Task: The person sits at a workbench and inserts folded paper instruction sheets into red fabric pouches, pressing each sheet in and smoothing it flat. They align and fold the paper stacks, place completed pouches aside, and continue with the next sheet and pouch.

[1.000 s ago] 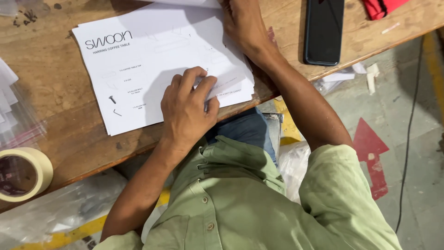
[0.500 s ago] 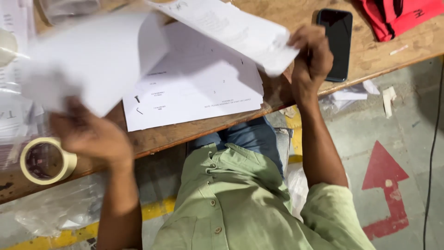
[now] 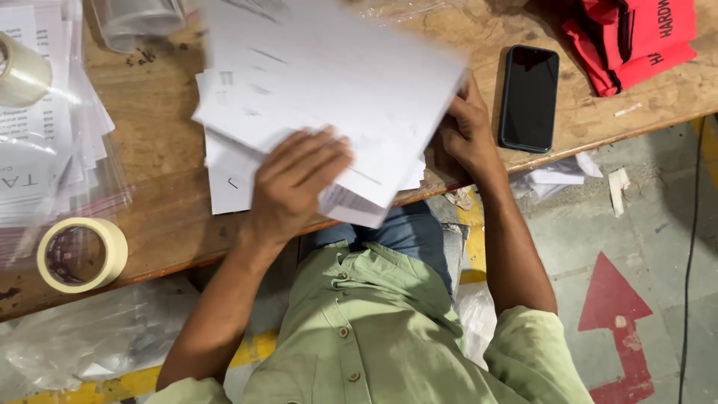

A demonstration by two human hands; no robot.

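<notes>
Head view looks straight down on a wooden workbench [image 3: 164, 127], where both hands work a loose stack of white sheets [image 3: 329, 97]. The left hand [image 3: 299, 183] lies flat on the near end of the stack, fingers spread and pressing down, not curled around anything. The right hand [image 3: 467, 131] is at the stack's far-right edge; its fingers run under the paper and are hidden, so it looks clasped on the edge, though the exact pinch cannot be made out. The top sheets are blurred by motion and their print is unreadable. The stack overhangs the bench's near edge just beyond the left hand's wrist.

Just right of the right hand lies a black phone [image 3: 529, 97], screen dark. Further right, red fabric [image 3: 636, 41] is cut off by the frame. Well to the left of the left hand sits a roll of masking tape [image 3: 78, 254], with clear bags of printed papers [image 3: 45, 150] behind it, partly cropped. A second tape roll [image 3: 22, 71] is cut by the left border.
</notes>
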